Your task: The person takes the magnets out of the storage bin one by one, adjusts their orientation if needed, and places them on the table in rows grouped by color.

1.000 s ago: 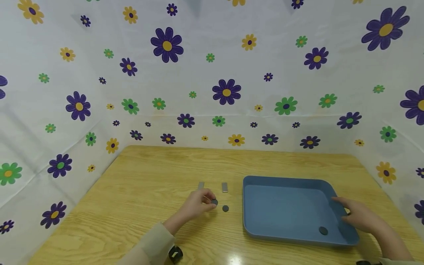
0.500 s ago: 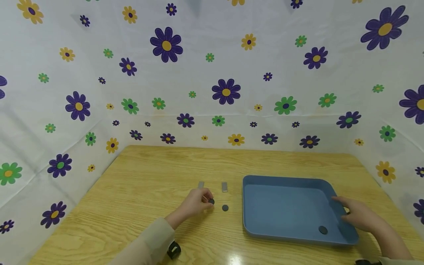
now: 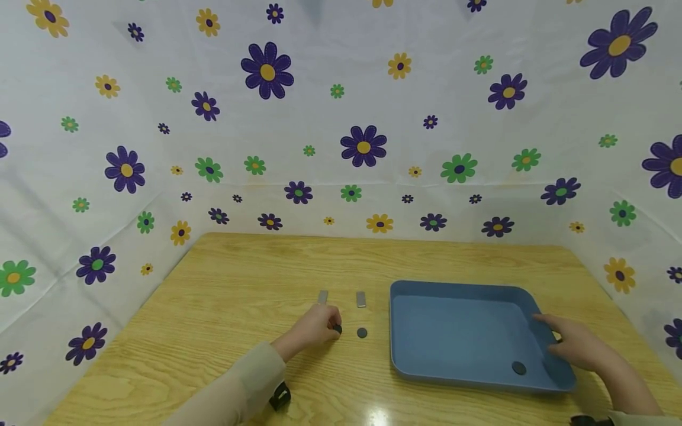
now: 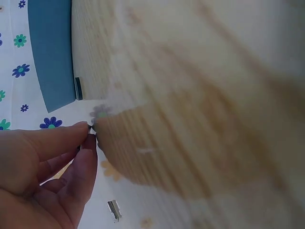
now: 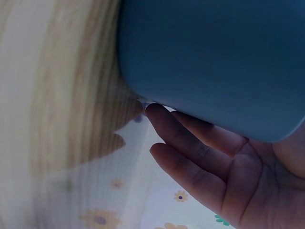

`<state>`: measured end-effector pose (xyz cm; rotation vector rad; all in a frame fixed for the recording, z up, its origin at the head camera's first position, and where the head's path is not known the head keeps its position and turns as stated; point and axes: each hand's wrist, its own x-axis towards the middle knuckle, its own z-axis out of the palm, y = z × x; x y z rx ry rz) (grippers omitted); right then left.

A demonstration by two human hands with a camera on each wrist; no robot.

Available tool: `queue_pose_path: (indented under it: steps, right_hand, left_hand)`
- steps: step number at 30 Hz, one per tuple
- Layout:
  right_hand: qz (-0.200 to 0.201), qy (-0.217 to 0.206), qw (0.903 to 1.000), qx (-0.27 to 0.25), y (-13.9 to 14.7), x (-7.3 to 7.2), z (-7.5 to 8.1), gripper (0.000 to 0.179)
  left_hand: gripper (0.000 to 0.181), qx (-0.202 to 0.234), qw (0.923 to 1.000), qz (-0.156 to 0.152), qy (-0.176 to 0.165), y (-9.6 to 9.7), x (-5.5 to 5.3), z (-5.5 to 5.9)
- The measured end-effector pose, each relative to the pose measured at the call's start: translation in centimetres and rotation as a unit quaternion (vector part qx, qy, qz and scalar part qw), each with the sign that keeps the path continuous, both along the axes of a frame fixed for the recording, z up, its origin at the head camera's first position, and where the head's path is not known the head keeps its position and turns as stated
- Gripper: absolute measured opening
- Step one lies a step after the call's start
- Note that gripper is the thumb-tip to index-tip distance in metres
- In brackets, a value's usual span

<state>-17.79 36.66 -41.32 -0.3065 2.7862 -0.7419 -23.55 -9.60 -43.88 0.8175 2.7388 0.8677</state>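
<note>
My left hand (image 3: 314,326) pinches a small dark disc (image 3: 338,328) between thumb and fingertips, low over the wooden table. In the left wrist view only a thin dark edge of it shows at the fingertips. A second dark disc (image 3: 362,332) lies just to the right of that hand. On the far right, my right hand (image 3: 578,346) holds the side wall of a blue tray (image 3: 453,381); the right wrist view has several fingers (image 5: 190,157) along its outside, with the thumb mostly hidden behind the wall. Another dark disc (image 3: 519,368) rests inside the tray.
Two small silvery rectangular pieces (image 3: 361,299) lie beyond my left hand, the left one partly hidden by it. Flower-patterned white cloth (image 3: 319,118) stands along the back and both sides of the wooden table (image 3: 240,278).
My left hand, with the disc in its pinch, has shifted slightly left, and its fingers have turned downward. The right hand and the tray stay in place.
</note>
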Motion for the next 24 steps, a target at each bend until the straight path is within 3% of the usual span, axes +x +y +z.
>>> queue_pose_path:
  steps: [14, 24]
  right_hand:
    - [0.003, 0.01, 0.9999, 0.006, -0.05, 0.02, 0.0, 0.056]
    - [0.001, 0.012, 0.9998, 0.014, -0.08, 0.02, 0.0, 0.055]
  left_hand:
    - [0.013, -0.069, 0.9969, 0.006, 0.037, 0.26, 0.11, 0.51]
    - [0.01, -0.085, 0.9957, 0.012, 0.035, 0.36, 0.26, 0.58]
